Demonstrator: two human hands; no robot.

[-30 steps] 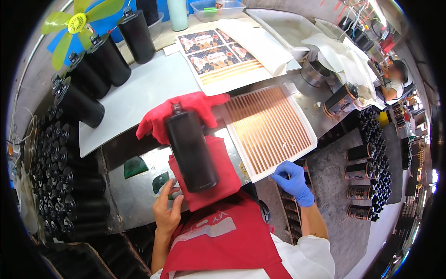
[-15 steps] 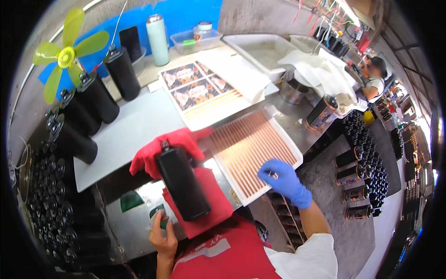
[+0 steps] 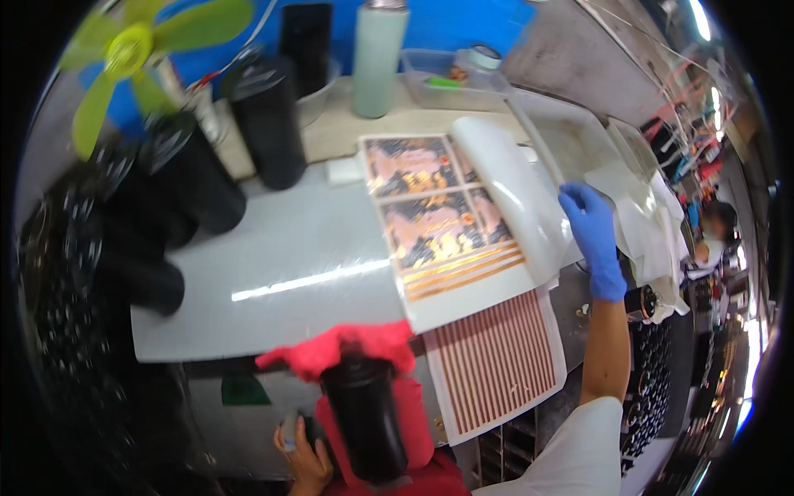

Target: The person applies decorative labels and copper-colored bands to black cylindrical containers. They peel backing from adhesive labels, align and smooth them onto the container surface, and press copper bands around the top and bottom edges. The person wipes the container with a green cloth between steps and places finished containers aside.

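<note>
My left hand (image 3: 308, 459) is bare and low at the table's front, its fingers curled round a small dark green piece (image 3: 312, 428). Beside it a black bottle (image 3: 364, 417) lies on red cloth (image 3: 419, 426), its neck end toward a bunched red cloth (image 3: 285, 355). My right hand (image 3: 594, 240), in a blue glove, is raised at the right edge of a curled white backing sheet (image 3: 517, 202). Its fingers are bent; what they hold, if anything, is hidden. Under that backing lies a sheet of printed labels (image 3: 426, 198), overlapping a sheet of copper-coloured strips (image 3: 496, 360).
Several black bottles (image 3: 265, 124) stand at the left, near a yellow-green fan (image 3: 128, 51). A mint flask (image 3: 380, 62) and a clear tub (image 3: 455, 91) are at the back. A green piece (image 3: 244, 391) lies on the table. Another person (image 3: 713, 236) is far right.
My right hand has moved up and away from the striped sheet to the backing sheet's right edge. The head view has shifted. My left hand stays near the bottle.
</note>
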